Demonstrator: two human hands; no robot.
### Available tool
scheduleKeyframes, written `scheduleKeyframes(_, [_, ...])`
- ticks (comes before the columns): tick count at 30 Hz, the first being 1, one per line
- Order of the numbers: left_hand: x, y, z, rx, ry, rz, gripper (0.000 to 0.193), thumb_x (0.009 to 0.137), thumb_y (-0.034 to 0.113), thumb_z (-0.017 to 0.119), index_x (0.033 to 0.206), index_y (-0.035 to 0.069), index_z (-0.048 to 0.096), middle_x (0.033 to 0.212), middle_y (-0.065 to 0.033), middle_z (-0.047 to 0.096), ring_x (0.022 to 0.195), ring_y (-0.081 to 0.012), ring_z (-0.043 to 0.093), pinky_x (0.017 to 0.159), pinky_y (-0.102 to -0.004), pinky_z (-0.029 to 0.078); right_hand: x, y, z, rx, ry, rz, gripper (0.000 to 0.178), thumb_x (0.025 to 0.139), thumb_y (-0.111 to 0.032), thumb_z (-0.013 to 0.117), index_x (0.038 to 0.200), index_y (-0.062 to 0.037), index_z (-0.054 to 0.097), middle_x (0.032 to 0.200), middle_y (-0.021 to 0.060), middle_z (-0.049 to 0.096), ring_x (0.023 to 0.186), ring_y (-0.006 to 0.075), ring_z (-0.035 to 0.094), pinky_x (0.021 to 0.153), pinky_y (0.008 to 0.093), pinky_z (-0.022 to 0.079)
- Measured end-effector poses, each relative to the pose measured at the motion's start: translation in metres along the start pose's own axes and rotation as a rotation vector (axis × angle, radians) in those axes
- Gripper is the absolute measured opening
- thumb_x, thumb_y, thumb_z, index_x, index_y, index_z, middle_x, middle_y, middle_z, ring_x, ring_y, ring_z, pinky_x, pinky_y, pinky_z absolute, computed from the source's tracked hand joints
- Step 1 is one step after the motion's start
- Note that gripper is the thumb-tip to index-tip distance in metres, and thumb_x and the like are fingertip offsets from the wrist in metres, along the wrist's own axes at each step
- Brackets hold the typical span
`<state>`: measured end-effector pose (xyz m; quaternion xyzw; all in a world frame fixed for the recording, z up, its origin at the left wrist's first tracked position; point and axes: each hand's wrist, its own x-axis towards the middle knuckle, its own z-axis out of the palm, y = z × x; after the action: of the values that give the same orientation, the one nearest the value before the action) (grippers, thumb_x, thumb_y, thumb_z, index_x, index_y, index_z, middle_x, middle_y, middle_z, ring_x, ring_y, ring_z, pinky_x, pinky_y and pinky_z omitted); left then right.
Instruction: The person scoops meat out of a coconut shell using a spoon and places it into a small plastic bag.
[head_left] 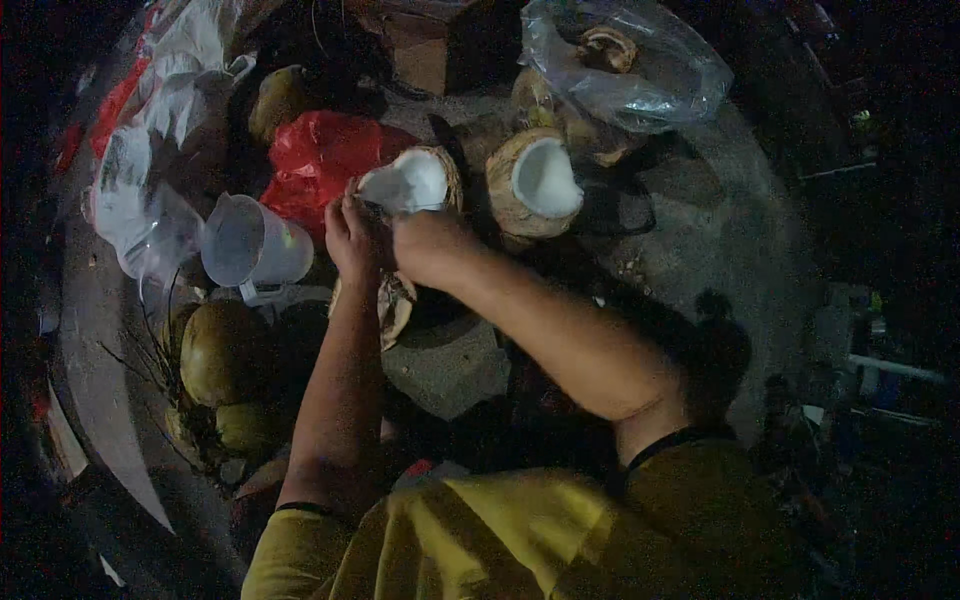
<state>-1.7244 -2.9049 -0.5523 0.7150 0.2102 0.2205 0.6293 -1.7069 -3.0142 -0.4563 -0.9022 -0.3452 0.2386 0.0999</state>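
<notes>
A half coconut with white flesh faces up at the centre, its brown husk showing along the right side. My left hand grips its left edge, fingers bent against the rim. Right beside it, my right hand is closed at the lower rim; whatever it holds is hidden under the fingers. To the right stands another opened coconut, its white hollow turned to the right. Below my hands lies a piece of cut husk, partly covered by my left forearm.
A translucent plastic jug lies tilted at the left, near a red plastic bag and white plastic bags. Whole coconuts sit at the lower left. A clear bag with husk is at the back right, a cardboard box behind.
</notes>
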Motion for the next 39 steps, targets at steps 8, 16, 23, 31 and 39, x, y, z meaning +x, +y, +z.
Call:
scheduleKeyframes(8, [0.006, -0.003, 0.005, 0.030, -0.080, 0.075, 0.026, 0.082, 0.020, 0.037, 0.096, 0.001, 0.047, 0.085, -0.0122, 0.053, 0.078, -0.0176, 0.049, 0.069, -0.0268, 0.038, 0.010, 0.010, -0.015, 0.158, 0.157, 0.268, 0.020, 0.067, -0.012, 0.043, 0.074, 0.0022, 0.055, 0.072, 0.0210, 0.055, 0.069, 0.0320, 0.055, 0.063, 0.0387, 0.043])
scheduleKeyframes(16, [0.027, -0.002, -0.006, 0.100, -0.148, 0.066, 0.029, 0.080, 0.024, 0.043, 0.097, 0.001, 0.047, 0.082, -0.0121, 0.053, 0.075, -0.0202, 0.050, 0.069, -0.0292, 0.038, -0.003, 0.036, -0.015, -0.004, 0.044, 0.059, 0.021, 0.068, -0.015, 0.042, 0.075, 0.0012, 0.054, 0.073, 0.0198, 0.054, 0.068, 0.0318, 0.054, 0.060, 0.0395, 0.043])
scheduleKeyframes(23, [-0.007, -0.003, -0.008, -0.301, 0.053, -0.192, 0.041, 0.077, 0.025, 0.049, 0.108, 0.001, 0.038, 0.103, -0.0132, 0.045, 0.092, -0.0206, 0.045, 0.076, -0.0284, 0.036, 0.001, 0.046, -0.007, 0.092, 0.123, 0.254, 0.027, 0.070, -0.018, 0.042, 0.086, 0.0019, 0.052, 0.078, 0.0196, 0.054, 0.073, 0.0318, 0.053, 0.065, 0.0390, 0.042])
scheduleKeyframes(31, [-0.010, 0.008, 0.000, -0.296, -0.044, -0.285, 0.042, 0.078, 0.026, 0.047, 0.111, 0.003, 0.037, 0.105, -0.0105, 0.045, 0.092, -0.0186, 0.046, 0.078, -0.0269, 0.036, 0.009, 0.034, 0.000, 0.214, 0.146, 0.150, 0.022, 0.068, -0.010, 0.042, 0.084, 0.0008, 0.051, 0.076, 0.0198, 0.055, 0.071, 0.0316, 0.054, 0.062, 0.0394, 0.043])
scheduleKeyframes(39, [0.015, -0.002, -0.038, -0.188, -0.266, -0.496, 0.041, 0.076, 0.030, 0.050, 0.102, -0.002, 0.046, 0.090, -0.0104, 0.053, 0.081, -0.0174, 0.050, 0.069, -0.0266, 0.039, -0.014, 0.021, 0.002, 0.043, 0.017, 0.092, 0.021, 0.068, -0.009, 0.041, 0.083, -0.0001, 0.053, 0.077, 0.0198, 0.054, 0.073, 0.0314, 0.054, 0.065, 0.0398, 0.042])
